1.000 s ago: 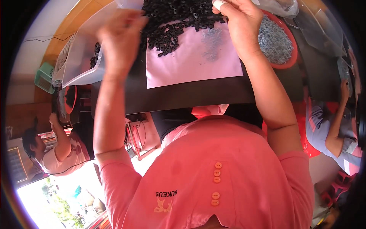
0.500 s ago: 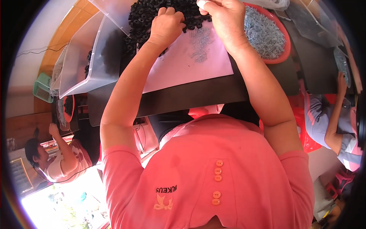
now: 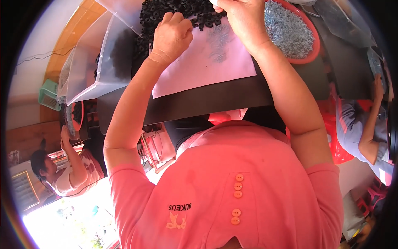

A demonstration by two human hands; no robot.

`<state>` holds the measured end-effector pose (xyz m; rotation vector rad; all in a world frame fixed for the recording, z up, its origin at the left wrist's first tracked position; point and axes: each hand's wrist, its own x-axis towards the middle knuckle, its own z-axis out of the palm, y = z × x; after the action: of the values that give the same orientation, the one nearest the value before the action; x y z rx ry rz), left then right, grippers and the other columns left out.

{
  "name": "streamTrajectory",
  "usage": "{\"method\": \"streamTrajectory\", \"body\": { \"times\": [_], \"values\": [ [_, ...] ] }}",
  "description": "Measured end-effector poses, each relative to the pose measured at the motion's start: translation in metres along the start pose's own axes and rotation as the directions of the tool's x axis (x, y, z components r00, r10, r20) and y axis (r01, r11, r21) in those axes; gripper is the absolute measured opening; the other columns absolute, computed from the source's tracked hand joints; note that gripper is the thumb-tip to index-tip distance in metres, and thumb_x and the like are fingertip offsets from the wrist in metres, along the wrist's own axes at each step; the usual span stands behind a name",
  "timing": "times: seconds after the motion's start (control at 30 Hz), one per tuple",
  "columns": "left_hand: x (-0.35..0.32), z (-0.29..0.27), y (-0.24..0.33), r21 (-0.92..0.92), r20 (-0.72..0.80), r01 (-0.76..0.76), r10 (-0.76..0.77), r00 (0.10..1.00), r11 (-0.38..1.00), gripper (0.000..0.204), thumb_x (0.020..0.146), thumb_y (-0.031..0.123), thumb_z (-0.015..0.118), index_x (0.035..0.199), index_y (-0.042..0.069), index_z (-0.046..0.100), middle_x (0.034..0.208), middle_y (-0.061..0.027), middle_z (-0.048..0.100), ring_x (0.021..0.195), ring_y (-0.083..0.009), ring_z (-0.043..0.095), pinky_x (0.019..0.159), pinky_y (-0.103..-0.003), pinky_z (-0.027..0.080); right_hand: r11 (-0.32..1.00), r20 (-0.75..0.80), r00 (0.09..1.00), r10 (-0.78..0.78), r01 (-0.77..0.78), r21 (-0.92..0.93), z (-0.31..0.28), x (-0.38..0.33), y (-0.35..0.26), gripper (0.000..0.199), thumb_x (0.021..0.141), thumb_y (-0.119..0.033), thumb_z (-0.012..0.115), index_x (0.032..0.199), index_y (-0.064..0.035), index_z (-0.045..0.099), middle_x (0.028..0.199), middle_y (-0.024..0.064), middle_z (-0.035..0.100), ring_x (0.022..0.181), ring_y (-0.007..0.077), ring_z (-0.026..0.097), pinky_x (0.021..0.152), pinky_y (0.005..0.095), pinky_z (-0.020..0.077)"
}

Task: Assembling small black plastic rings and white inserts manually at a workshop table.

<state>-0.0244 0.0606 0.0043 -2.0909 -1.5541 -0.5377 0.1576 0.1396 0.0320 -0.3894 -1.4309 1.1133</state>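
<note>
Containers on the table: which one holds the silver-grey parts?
The round red basin at the right, beside the right hand; the clear plastic bins at the left show black parts.

Both bare arms stretched forward, hands close together

The left hand (image 3: 172, 35) is curled into a loose fist, knuckles up, its forearm running up from the lower left. The right hand (image 3: 240, 16) is bent at the wrist, fingers closed and partly cut off by the top edge
</note>
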Motion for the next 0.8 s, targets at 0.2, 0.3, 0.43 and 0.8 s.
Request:
{"method": "streamTrajectory", "body": {
  "times": [0.2,0.3,0.43,0.8],
  "values": [
    [0.014,0.015,0.001,-0.122,-0.06,0.118,-0.126,0.99,0.986,0.011,0.074,0.012,0.072,0.084,0.01,0.069,0.084,-0.0034,0.059,0.088,-0.0262,0.056,0.073,-0.039,0.051,1.0,-0.002,1.0,-0.004,0.004,0.015,0.002,-0.001,0.008,0.007,0.079,0.002,0.063,0.085,0.0034,0.066,0.071,0.0044,0.064,0.062,0.0088,0.058,0.057,0.0238,0.0464],
    [0.026,0.03,0.001,-0.045,0.026,0.168,-0.167,0.986,0.985,0.015,0.074,0.02,0.073,0.084,0.01,0.069,0.086,-0.0029,0.061,0.089,-0.0268,0.057,0.075,-0.04,0.051,1.0,-0.039,0.999,0.005,-0.005,0.018,0.002,-0.001,0.016,0.008,0.078,0.002,0.063,0.085,0.0035,0.065,0.071,0.0045,0.064,0.062,0.009,0.058,0.056,0.0239,0.0463],
    [0.033,0.045,-0.006,0.087,0.075,0.171,-0.178,0.981,0.981,0.018,0.074,0.025,0.073,0.081,0.009,0.068,0.088,-0.0024,0.063,0.091,-0.0269,0.058,0.076,-0.041,0.052,0.999,-0.034,0.999,-0.007,0.006,-0.033,0.001,0.001,0.012,0.007,0.079,0.002,0.061,0.085,0.0031,0.065,0.071,0.0046,0.064,0.063,0.0092,0.058,0.057,0.0242,0.0469],
    [0.029,0.031,0.0,-0.055,0.064,0.108,-0.104,0.993,0.993,0.012,0.071,0.015,0.068,0.081,0.009,0.067,0.083,-0.002,0.065,0.086,-0.0258,0.059,0.074,-0.039,0.052,0.998,-0.039,0.998,-0.054,0.054,-0.012,0.0,0.001,0.006,0.007,0.078,0.002,0.062,0.085,0.0028,0.065,0.072,0.004,0.064,0.064,0.0091,0.059,0.058,0.0234,0.0472]
  ]
}}
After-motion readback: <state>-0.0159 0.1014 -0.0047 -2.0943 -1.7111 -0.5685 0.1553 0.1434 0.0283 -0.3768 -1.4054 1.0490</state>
